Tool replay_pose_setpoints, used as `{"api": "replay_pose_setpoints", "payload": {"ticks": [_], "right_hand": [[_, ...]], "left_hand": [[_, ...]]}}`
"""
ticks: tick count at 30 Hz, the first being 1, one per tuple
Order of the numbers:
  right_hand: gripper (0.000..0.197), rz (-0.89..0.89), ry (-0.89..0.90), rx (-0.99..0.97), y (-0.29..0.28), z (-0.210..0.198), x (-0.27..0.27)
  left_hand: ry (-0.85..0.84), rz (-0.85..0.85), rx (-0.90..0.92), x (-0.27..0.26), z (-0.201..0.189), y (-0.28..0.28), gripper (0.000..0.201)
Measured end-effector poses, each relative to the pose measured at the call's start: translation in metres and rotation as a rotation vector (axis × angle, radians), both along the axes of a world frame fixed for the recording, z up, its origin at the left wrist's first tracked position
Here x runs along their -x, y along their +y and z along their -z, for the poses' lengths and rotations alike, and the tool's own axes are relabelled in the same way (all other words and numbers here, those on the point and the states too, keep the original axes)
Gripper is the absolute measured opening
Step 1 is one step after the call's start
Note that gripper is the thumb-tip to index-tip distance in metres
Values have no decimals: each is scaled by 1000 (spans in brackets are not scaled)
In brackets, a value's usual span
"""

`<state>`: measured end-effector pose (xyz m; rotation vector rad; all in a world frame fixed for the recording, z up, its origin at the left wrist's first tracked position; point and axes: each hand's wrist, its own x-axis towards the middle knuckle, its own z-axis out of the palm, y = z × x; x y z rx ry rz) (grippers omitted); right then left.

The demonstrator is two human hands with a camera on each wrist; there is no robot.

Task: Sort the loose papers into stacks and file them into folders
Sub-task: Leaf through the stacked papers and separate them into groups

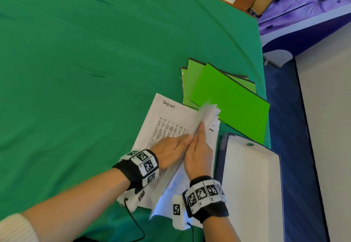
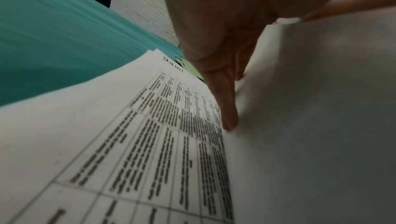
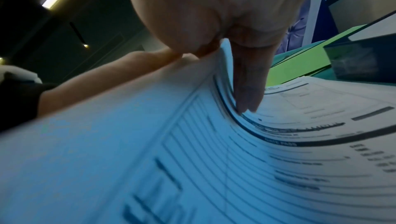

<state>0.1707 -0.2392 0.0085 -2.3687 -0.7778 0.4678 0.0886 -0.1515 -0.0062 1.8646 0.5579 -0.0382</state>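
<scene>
A pile of loose white papers [image 1: 167, 122] lies on the green cloth, its top sheet a printed table with a handwritten heading. My left hand [image 1: 173, 147] presses flat on that sheet, its fingers [image 2: 228, 114] straight. My right hand [image 1: 199, 146] pinches a bundle of lifted sheets [image 1: 209, 111] that stands curved upward between the two hands; its fingers [image 3: 248, 95] lie along the inner curve. More printed forms [image 3: 310, 143] lie under the bundle. Bright green folders [image 1: 229, 97] lie fanned out just beyond the papers.
A shallow white tray [image 1: 252, 177] with a navy rim sits at the table's right edge, beside my right wrist. The green cloth [image 1: 85, 70] stretches wide to the left and far side. Cables trail from both wrist bands near the front edge.
</scene>
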Motion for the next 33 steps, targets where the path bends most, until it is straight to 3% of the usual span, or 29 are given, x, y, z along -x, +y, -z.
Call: {"api": "replay_pose_setpoints", "payload": {"ticks": [3, 7, 12, 16, 17, 19, 22, 25, 28, 33], "right_hand": [[59, 31, 11, 23, 6, 1, 4], [72, 4, 9, 2, 8, 0, 11], [78, 67, 69, -19, 14, -7, 18], [92, 72, -21, -23, 13, -4, 10], [93, 43, -65, 13, 11, -4, 8], [87, -29, -128, 119, 8, -4, 7], [59, -60, -106, 258, 6, -6, 3], [43, -24, -92, 333, 3, -9, -1], [38, 14, -87, 329, 0, -9, -3], [37, 64, -61, 228, -3, -8, -4]], "left_hand": [[-3, -24, 115, 1, -5, 0, 79], [90, -28, 95, -1, 0, 16, 101], [176, 45, 151, -8, 5, 24, 113], [217, -19, 272, -11, -1, 33, 108], [219, -19, 230, -11, -6, 39, 101], [209, 14, -19, -16, -8, 54, 76], [233, -49, -443, -29, 5, 86, 30], [372, -72, -625, -37, 12, 113, 36], [409, -36, -739, -42, 16, 126, 32], [364, -52, -715, -48, 17, 137, 15]]}}
